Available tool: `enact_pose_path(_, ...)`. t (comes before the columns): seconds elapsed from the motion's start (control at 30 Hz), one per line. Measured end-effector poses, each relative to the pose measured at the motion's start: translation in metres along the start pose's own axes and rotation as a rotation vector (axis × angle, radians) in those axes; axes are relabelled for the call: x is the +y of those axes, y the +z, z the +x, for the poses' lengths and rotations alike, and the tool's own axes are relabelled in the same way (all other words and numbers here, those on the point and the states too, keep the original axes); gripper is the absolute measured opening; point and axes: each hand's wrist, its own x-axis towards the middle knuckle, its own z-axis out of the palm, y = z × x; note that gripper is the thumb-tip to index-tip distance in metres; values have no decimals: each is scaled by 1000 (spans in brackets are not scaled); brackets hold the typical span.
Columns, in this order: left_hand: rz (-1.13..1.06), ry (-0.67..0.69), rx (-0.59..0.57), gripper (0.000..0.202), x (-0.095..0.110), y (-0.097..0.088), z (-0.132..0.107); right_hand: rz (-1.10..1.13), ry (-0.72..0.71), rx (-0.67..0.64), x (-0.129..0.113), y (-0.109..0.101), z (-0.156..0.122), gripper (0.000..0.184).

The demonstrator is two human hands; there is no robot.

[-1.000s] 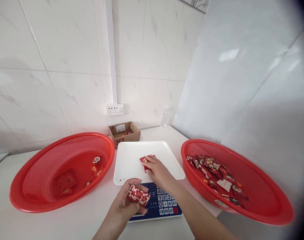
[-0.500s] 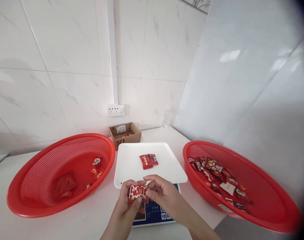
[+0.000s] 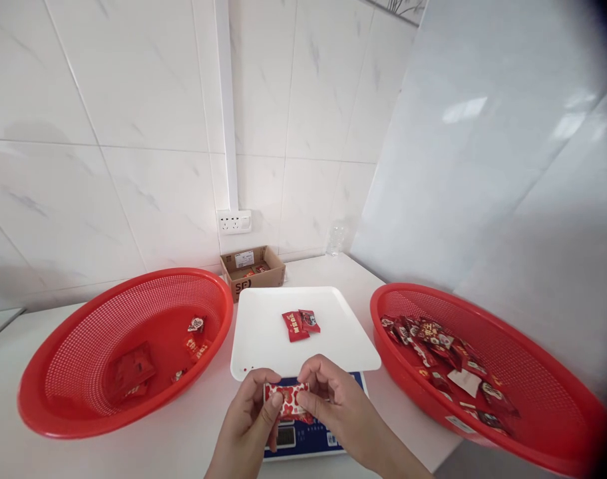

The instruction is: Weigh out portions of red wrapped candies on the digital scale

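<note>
Between both hands is a small red-and-white flower-patterned candy packet (image 3: 289, 399), held over the front of a digital scale (image 3: 333, 436). My left hand (image 3: 251, 416) pinches its left end, the thumb on top. My right hand (image 3: 333, 402) grips the right end between thumb and fingers. Just beyond them, the white scale tray (image 3: 263, 349) carries two red candy packets (image 3: 301, 324) lying side by side. The hands and packet cover part of the scale's blue panel.
A red mesh basket (image 3: 58, 372) with several packets stands to the left. Another red basket (image 3: 383, 293), holding a larger heap of packets and a white paper slip (image 3: 464, 382), is on the right. Behind the tray sit a cardboard box (image 3: 261, 281) and a clear plastic bottle (image 3: 336, 239).
The packet has shifted slightly right and down in view. My right hand's fingers now pinch its right end, and its patterned face is stretched more level between both hands.
</note>
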Motion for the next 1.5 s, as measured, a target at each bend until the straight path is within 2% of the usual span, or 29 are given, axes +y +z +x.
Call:
enact_pose_path(0.07,-12,0,5,40,0,0,-2,-7,-5,-22,0,-1,-1,19)
enact_pose_path(0.13,-35,25,7,40,1,1,-4,-7,-38,24,0,-7,-1,22)
enact_pose_path(0.2,-63,65,9,42,3,0,-6,30,-110,201,-1,-18,2,25)
enact_pose_path(0.27,-77,103,18,46,4,0,-8,85,-190,448,-3,-31,9,26)
enact_pose_path(0.33,-71,127,29,46,4,-1,-8,82,-207,573,-6,-39,19,26)
enact_pose_path(0.37,-64,136,31,46,4,-1,-8,47,-197,571,-6,-40,24,26)
enact_pose_path(0.43,-51,148,29,44,3,-2,-8,-81,-172,486,-4,-34,34,23)
enact_pose_path(0.6,-40,163,42,44,2,-2,-7,-523,-195,319,12,-7,54,19)
enact_pose_path(0.77,-25,159,63,43,4,-4,-5,-902,-224,306,21,-5,59,25)
enact_pose_path(1.1,-6,172,57,43,3,-4,-5,-1099,-289,184,19,0,64,24)
enact_pose_path(1.23,1,172,63,43,3,-3,-5,-1142,-264,197,16,0,68,24)
enact_pose_path(1.37,8,176,69,42,3,-3,-5,-1047,-305,219,3,-17,58,28)
enact_pose_path(1.43,17,186,76,42,3,-3,-5,-997,-300,280,-3,-43,49,32)
enact_pose_path(1.5,22,192,84,42,4,-3,-6,-1036,-238,379,-6,-81,40,34)
